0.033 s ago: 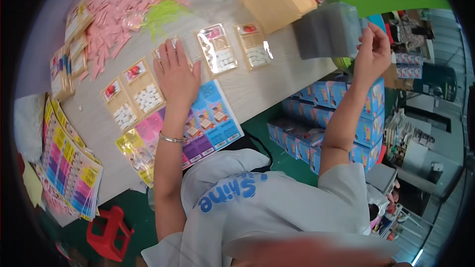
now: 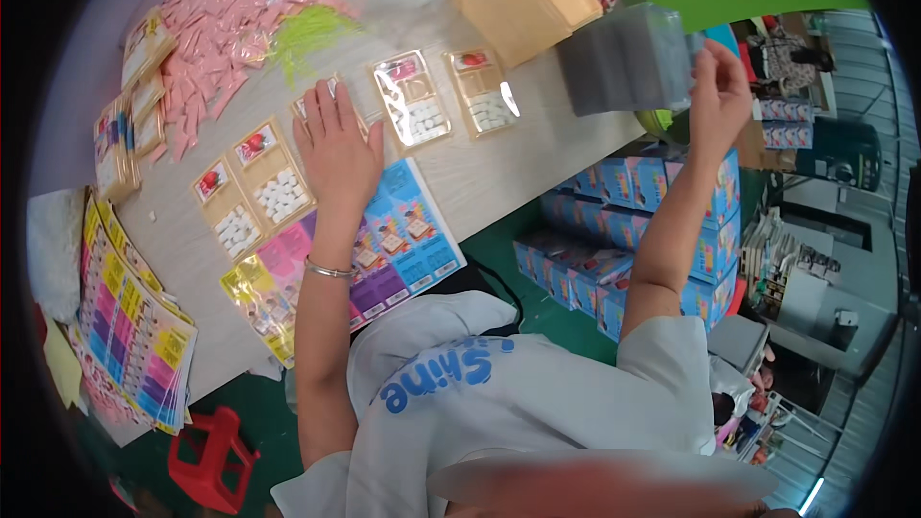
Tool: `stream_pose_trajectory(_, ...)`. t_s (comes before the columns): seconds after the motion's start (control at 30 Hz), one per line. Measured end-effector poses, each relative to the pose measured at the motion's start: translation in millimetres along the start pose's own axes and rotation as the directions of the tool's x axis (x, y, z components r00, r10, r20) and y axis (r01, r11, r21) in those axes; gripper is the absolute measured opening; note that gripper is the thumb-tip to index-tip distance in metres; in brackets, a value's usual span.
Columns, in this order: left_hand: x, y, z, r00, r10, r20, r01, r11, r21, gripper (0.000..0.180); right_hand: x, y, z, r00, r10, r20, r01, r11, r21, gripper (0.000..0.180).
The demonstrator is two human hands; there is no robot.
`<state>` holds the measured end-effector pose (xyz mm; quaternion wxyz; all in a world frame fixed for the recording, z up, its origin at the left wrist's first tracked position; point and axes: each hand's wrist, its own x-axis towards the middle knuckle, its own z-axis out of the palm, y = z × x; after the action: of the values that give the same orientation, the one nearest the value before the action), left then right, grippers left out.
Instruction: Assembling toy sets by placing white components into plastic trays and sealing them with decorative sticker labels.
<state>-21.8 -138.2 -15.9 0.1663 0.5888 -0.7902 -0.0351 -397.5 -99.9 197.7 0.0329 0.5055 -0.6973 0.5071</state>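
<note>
My left hand (image 2: pixel 340 153) lies flat, fingers stretched, over a small beige tray (image 2: pixel 333 92), which it mostly hides. To its left two beige trays, a nearer one (image 2: pixel 224 208) and a farther one (image 2: pixel 273 173), hold white pellets and a red strawberry-print packet each. Right of that hand, two similar trays, one (image 2: pixel 411 99) and another (image 2: pixel 481 93), shine under clear plastic covers. My right hand (image 2: pixel 720 96) is raised at the right edge of a stack of clear plastic covers (image 2: pixel 624 59), thumb and fingers pinched together on a cover's edge.
Colourful printed card sheets (image 2: pixel 408 221) lie at the table's front edge, with more (image 2: pixel 134 317) at left. Pink sachets (image 2: pixel 206 38), green strips (image 2: pixel 312 34) and stacked empty beige trays (image 2: pixel 523 5) are behind. Blue boxes (image 2: pixel 614 221) and a red stool (image 2: pixel 213 460) stand below.
The whole view has shifted slightly. My left hand stays on the tray, and my right hand remains pinched at the cover stack.
</note>
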Motion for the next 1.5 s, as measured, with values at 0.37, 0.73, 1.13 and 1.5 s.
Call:
stream_pose_trajectory(0.37,-8,12,-38,0.999,-0.001,-0.041,-0.002,0.998,-0.057,0.072,37,58,-44,0.700,0.415,0.582,-0.464,0.883,-0.071,0.017)
stream_pose_trajectory(0.73,-75,22,-75,0.990,-0.129,-0.062,0.057,0.753,-0.656,0.042,31,58,-28,0.776,0.330,0.537,-0.265,0.944,-0.197,0.018)
stream_pose_trajectory(1.13,-76,-27,-119,0.916,-0.271,0.296,0.220,-0.277,-0.935,0.068,-197,-112,161,0.510,-0.073,0.857,-0.666,0.598,0.447,0.018)
stream_pose_trajectory(1.5,-62,-108,-84,0.884,-0.360,-0.299,0.301,0.927,-0.225,0.053,-246,-132,277,0.525,-0.062,0.849,-0.006,0.997,0.076,0.040)
